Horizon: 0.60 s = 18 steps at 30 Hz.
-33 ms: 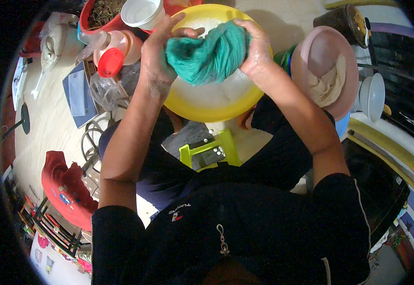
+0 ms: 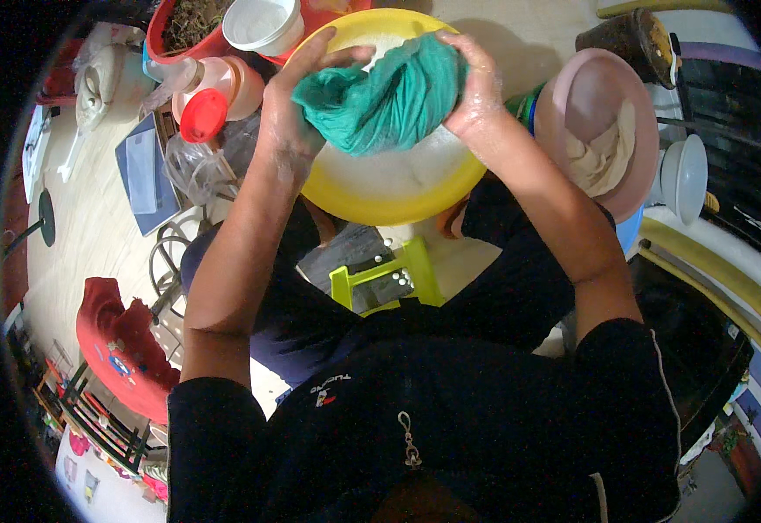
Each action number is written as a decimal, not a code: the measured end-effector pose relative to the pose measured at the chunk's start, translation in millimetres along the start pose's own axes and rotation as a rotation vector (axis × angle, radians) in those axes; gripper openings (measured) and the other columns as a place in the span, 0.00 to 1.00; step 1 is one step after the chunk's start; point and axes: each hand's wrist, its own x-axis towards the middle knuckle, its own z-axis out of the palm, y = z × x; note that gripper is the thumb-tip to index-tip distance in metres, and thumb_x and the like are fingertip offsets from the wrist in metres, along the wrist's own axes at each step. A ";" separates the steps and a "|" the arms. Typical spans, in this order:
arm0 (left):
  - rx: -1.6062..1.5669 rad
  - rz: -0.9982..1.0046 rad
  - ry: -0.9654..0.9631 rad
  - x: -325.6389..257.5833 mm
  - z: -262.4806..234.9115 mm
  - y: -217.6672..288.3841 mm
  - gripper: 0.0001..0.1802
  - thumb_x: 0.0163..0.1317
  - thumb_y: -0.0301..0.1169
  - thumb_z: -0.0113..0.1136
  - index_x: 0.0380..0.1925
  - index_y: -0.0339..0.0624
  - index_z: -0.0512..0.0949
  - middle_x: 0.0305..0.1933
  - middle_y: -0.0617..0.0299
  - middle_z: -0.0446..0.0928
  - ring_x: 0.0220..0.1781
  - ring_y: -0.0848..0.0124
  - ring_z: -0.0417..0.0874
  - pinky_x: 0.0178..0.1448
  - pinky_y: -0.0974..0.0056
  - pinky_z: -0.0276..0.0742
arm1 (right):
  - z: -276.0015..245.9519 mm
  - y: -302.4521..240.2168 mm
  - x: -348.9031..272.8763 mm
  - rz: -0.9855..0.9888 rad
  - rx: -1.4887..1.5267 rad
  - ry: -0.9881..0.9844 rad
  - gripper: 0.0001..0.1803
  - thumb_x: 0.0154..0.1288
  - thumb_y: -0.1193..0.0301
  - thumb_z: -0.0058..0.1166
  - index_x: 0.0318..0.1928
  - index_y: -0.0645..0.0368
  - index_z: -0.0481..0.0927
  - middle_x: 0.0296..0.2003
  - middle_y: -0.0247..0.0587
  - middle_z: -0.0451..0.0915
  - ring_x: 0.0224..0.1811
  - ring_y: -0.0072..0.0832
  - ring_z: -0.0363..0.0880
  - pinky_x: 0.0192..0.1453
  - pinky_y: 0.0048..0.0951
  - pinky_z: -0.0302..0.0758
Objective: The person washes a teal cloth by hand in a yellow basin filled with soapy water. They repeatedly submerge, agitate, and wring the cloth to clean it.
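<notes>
Both of my hands hold a bunched, wet teal cloth [image 2: 380, 100] above a yellow basin [image 2: 380, 205] of white soapy water. My left hand [image 2: 289, 122] grips the cloth's left end. Closed on its right end is my right hand [image 2: 478, 87]. The cloth hangs just over the water, and the basin sits on the floor in front of my knees.
A pink basin [image 2: 585, 91] holding a beige cloth [image 2: 609, 157] stands at the right, with a white bowl [image 2: 684, 174] beyond it. At the left are a red-capped jar [image 2: 203, 113], a red bucket [image 2: 184, 30] and a white cup [image 2: 262, 22]. A green stool [image 2: 380, 279] is under me.
</notes>
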 end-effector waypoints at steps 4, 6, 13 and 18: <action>-0.137 -0.221 -0.134 -11.6 -12.2 -24.5 0.33 0.61 0.46 0.53 0.62 0.42 0.60 0.57 0.53 0.68 0.58 0.61 0.71 0.63 0.56 0.66 | -7.3 -20.0 2.8 -0.215 -0.174 -0.095 0.19 0.58 0.59 0.47 0.40 0.62 0.78 0.38 0.43 0.79 0.43 0.34 0.77 0.55 0.35 0.71; -0.084 -0.311 -0.252 -34.1 -4.9 -31.7 0.37 0.58 0.48 0.56 0.63 0.44 0.58 0.59 0.54 0.67 0.60 0.61 0.68 0.64 0.55 0.64 | 0.6 -25.1 -2.8 -0.134 -0.190 -0.023 0.20 0.59 0.59 0.46 0.41 0.61 0.78 0.39 0.43 0.79 0.43 0.34 0.77 0.55 0.34 0.71; 0.315 -0.342 -0.214 -44.1 30.4 -45.9 0.47 0.47 0.43 0.68 0.61 0.33 0.54 0.55 0.52 0.69 0.55 0.62 0.72 0.61 0.59 0.66 | -16.5 -5.3 17.8 -0.196 -0.469 -0.136 0.18 0.53 0.64 0.54 0.42 0.63 0.77 0.33 0.40 0.78 0.35 0.29 0.76 0.46 0.27 0.73; 0.572 -0.183 -0.184 -23.4 7.0 -73.6 0.42 0.46 0.38 0.67 0.57 0.29 0.58 0.53 0.50 0.71 0.54 0.64 0.72 0.61 0.61 0.65 | -30.3 16.7 21.4 -0.562 -1.013 0.103 0.18 0.43 0.62 0.62 0.35 0.59 0.78 0.31 0.41 0.80 0.34 0.32 0.78 0.43 0.29 0.73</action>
